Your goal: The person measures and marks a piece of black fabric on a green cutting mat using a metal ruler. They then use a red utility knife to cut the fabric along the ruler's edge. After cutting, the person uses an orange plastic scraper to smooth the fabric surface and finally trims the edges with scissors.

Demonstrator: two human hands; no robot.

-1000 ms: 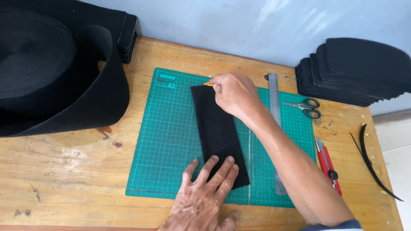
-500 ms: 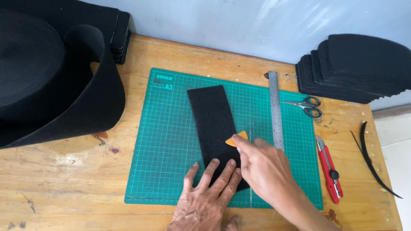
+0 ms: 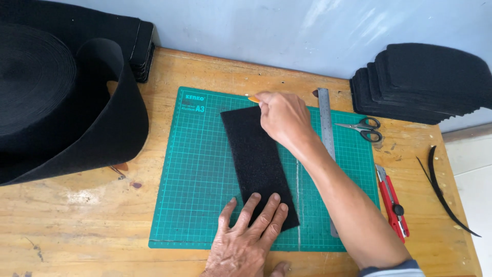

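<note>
My left hand (image 3: 248, 241) presses flat, fingers spread, on the black felt strip (image 3: 259, 164); my right hand (image 3: 281, 119) pinches an orange chalk piece (image 3: 253, 99) at its far edge, steel ruler (image 3: 326, 138) just beside.

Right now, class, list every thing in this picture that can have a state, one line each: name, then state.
Black strip: flat on the cutting mat, pinned.
Left hand: fingers spread, pressing the strip's near end.
Right hand: closed on a small orange piece at the strip's far end.
Scissors: shut.
Red utility knife: lying unused.
Black roll: partly unrolled.

black felt strip (image 3: 259, 164), green gridded cutting mat (image 3: 200, 174), red utility knife (image 3: 392, 200)
</note>
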